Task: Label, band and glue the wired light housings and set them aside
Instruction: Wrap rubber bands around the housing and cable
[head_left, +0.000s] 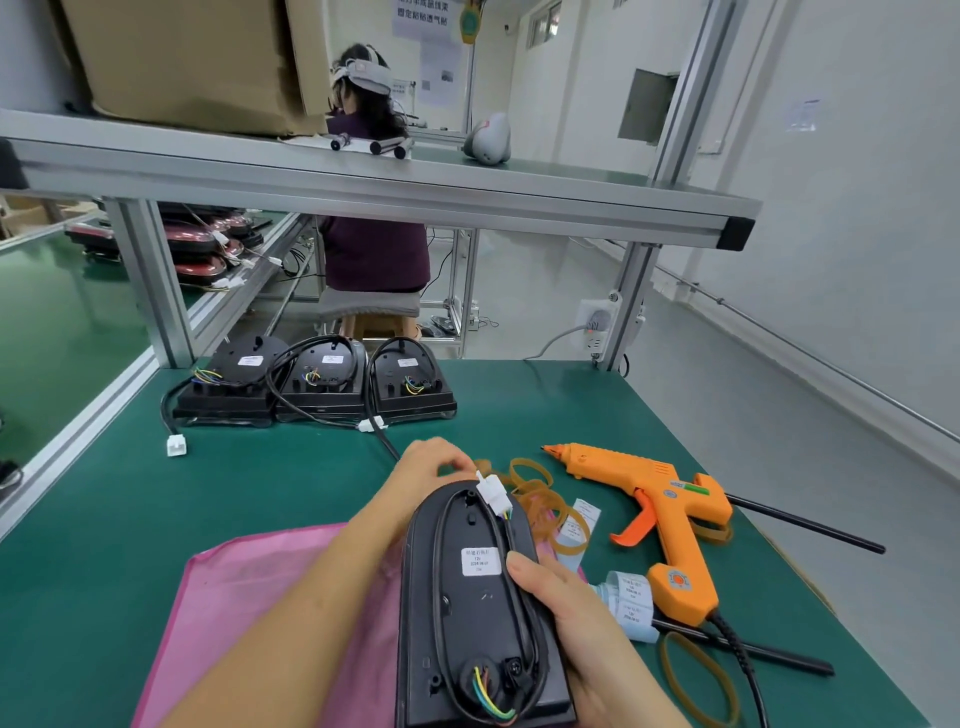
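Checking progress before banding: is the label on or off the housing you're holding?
On: a white label sits on the black housing, beside the thumb of the right hand.

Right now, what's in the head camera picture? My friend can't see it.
Two hands hold a black light housing: the left hand at its far end, the right hand along its side. An orange glue gun and rubber bands lie to the right on the green table; three more housings sit behind.
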